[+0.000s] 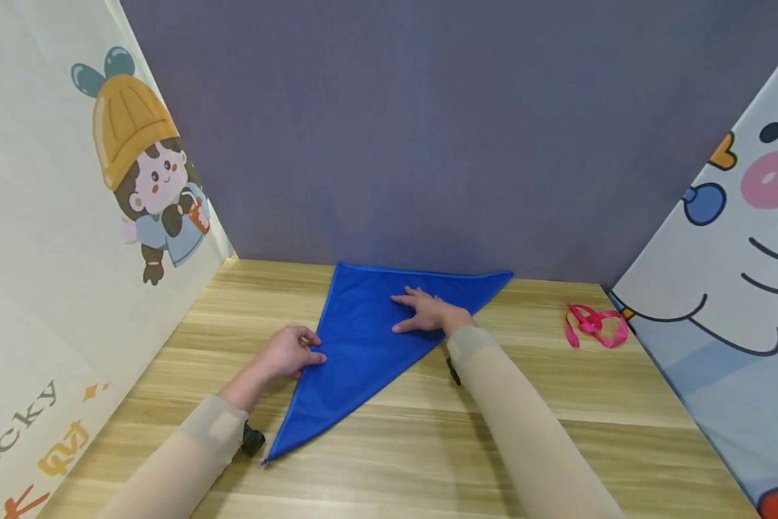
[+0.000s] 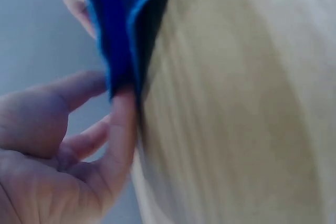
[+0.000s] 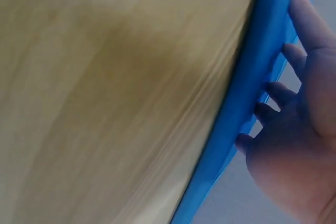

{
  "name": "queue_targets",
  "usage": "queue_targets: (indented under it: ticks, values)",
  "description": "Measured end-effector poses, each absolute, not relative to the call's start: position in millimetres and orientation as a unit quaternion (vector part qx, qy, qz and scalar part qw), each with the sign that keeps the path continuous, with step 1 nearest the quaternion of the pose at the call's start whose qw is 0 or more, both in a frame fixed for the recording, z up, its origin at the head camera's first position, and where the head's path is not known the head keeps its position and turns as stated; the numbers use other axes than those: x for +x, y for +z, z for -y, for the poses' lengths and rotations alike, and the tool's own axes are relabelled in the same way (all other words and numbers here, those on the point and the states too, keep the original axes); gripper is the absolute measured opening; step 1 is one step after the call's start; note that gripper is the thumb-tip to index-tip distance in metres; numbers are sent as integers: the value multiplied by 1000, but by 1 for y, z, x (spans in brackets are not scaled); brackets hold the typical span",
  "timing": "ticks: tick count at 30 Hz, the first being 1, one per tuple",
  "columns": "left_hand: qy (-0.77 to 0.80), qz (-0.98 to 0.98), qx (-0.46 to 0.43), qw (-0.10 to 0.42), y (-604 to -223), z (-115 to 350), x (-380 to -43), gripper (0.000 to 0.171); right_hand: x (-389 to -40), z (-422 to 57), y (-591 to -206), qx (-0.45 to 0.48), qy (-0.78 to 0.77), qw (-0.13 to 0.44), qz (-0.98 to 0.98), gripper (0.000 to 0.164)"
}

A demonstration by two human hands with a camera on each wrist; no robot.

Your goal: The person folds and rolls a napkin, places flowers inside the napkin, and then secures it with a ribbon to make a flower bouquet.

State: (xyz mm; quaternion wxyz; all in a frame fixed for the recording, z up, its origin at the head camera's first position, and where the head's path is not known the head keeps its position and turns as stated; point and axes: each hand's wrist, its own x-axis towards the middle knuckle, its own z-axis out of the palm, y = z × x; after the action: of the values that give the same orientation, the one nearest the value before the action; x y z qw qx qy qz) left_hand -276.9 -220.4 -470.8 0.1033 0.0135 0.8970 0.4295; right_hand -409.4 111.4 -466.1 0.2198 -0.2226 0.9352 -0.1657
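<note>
A blue cloth, folded into a triangle with a lighter blue trimmed edge, lies on the wooden table. At its left edge my left hand pinches the fabric between thumb and fingers. The left wrist view shows two layers of the cloth meeting at the fingertips of that hand. My right hand rests palm down on the cloth near its middle, fingers spread. In the right wrist view its fingertips touch the blue fabric.
A pink ribbon lies loosely looped on the table's right side. A grey-blue panel rises behind the table. Printed cartoon panels stand at the left and right.
</note>
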Motion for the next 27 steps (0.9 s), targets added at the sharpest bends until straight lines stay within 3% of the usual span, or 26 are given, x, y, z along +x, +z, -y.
queue_targets:
  ticks: [10, 27]
  values:
    - [363, -917, 98, 134, -456, 224, -271, 65, -397, -141, -459, -214, -177, 199, -940, 88]
    - [352, -922, 105, 120, -463, 228, -267, 71, -390, -160, -464, -226, -170, 199, -938, 81]
